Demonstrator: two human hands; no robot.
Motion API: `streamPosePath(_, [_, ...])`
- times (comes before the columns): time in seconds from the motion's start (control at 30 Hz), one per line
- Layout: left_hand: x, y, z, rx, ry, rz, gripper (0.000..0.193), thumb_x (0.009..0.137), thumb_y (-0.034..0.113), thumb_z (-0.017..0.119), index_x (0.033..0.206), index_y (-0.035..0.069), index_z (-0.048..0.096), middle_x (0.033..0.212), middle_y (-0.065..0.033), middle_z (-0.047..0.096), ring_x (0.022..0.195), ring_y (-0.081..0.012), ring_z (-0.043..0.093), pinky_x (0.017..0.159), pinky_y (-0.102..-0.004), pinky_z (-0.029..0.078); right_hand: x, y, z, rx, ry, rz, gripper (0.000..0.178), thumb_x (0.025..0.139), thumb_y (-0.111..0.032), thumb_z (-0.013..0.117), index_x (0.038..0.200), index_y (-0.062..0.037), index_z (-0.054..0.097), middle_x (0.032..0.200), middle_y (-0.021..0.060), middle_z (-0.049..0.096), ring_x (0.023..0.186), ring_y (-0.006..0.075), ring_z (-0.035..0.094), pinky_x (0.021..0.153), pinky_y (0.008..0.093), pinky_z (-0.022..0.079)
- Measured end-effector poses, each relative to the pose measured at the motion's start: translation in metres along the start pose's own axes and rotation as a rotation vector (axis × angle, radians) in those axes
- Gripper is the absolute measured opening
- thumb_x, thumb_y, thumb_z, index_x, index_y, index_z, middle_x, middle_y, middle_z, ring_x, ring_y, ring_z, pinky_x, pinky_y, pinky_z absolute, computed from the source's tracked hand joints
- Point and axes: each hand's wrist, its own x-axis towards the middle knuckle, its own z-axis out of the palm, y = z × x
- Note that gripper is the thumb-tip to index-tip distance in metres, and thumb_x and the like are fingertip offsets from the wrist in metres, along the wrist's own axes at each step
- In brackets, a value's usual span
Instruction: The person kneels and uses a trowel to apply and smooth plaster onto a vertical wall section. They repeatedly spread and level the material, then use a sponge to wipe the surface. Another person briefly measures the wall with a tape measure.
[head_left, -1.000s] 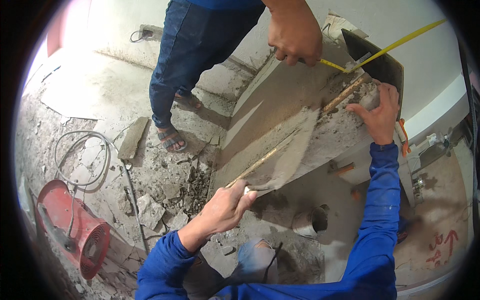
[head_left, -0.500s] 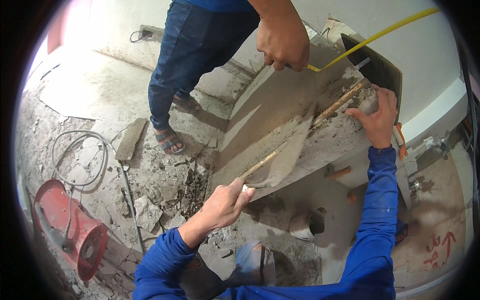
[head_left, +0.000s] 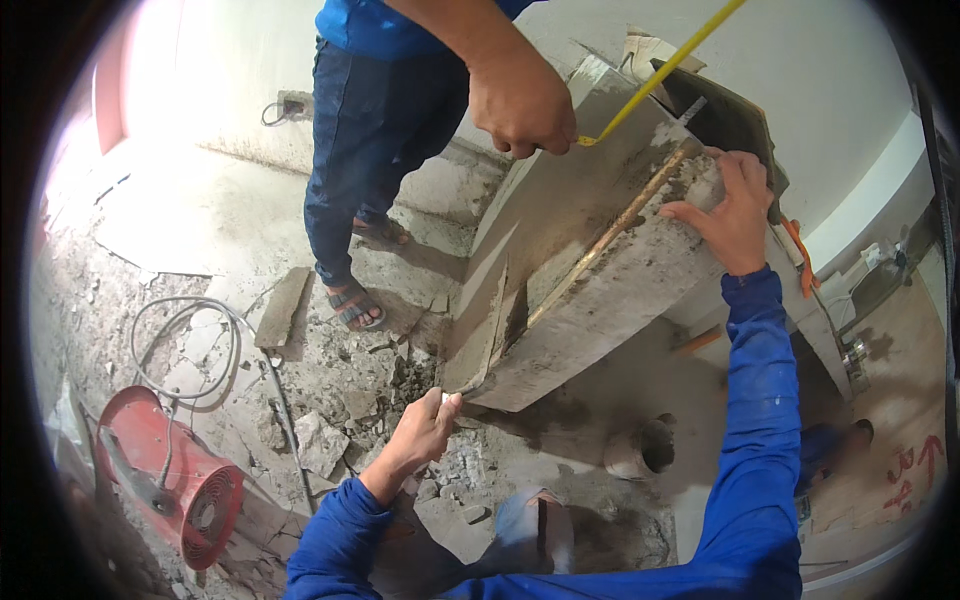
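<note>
A rough concrete ledge runs diagonally in front of me, with a golden-brown strip along its top. At its near end my left hand is closed, pinching the lower end of a thin grey sheet. The sheet stands up on edge, and a small white bit shows at my fingertips. On the far end of the ledge my right hand rests with thumb and fingers spread. Across from me, another person's hand holds the end of a yellow measuring tape.
A red blower lies at lower left beside a coiled grey cable. Broken slabs and rubble cover the floor. An open pipe stands below the ledge. The other person's sandalled foot is beyond the rubble.
The sheet has swung from lying along the ledge to standing on edge, and my left hand has gone lower and left. The other person's hand and tape have shifted left. The view has shifted slightly.
</note>
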Motion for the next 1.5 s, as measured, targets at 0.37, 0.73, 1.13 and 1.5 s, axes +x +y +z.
streamPosePath(0.37, [-0.028,0.008,0.037,-0.394,0.023,-0.022,0.037,0.105,0.034,0.042,0.082,0.005,0.044,0.058,-0.0009,0.047,0.044,-0.0110,0.046,0.041,-0.0279,0.038,-0.003,0.009,0.010,0.020,0.056,0.008,0.089,0.054,-0.071,0.077,0.111,-0.0046,0.062,0.110,0.0076,0.051,0.105,0.0284,0.047,0.084,0.0462,0.034])
streamPosePath(0.73, [-0.040,-0.023,0.033,-0.369,0.137,-0.037,0.040,0.104,0.041,0.044,0.085,0.006,0.049,0.058,-0.0036,0.050,0.043,-0.0139,0.046,0.043,-0.0278,0.038,-0.007,0.009,0.014,0.118,0.107,0.039,0.085,0.051,-0.066,0.078,0.111,-0.0080,0.062,0.106,0.0082,0.050,0.104,0.0288,0.046,0.083,0.0460,0.031])
streamPosePath(1.13, [-0.075,-0.019,0.045,-0.320,0.272,0.011,0.034,0.104,0.035,0.044,0.083,0.008,0.046,0.063,0.0005,0.046,0.050,-0.0109,0.045,0.045,-0.0293,0.039,-0.005,0.001,0.004,0.140,0.004,0.126,0.082,0.057,-0.061,0.082,0.114,-0.0059,0.060,0.112,0.0104,0.052,0.110,0.0312,0.046,0.089,0.0471,0.032])
streamPosePath(1.5, [-0.110,-0.003,0.042,-0.377,0.325,0.046,0.035,0.103,0.036,0.049,0.084,0.007,0.046,0.065,-0.0012,0.051,0.054,-0.0108,0.049,0.049,-0.0282,0.041,-0.057,0.011,-0.025,0.102,0.207,0.050,0.062,0.073,-0.053,0.077,0.112,-0.0096,0.057,0.106,0.0094,0.052,0.101,0.0298,0.049,0.082,0.0472,0.039])
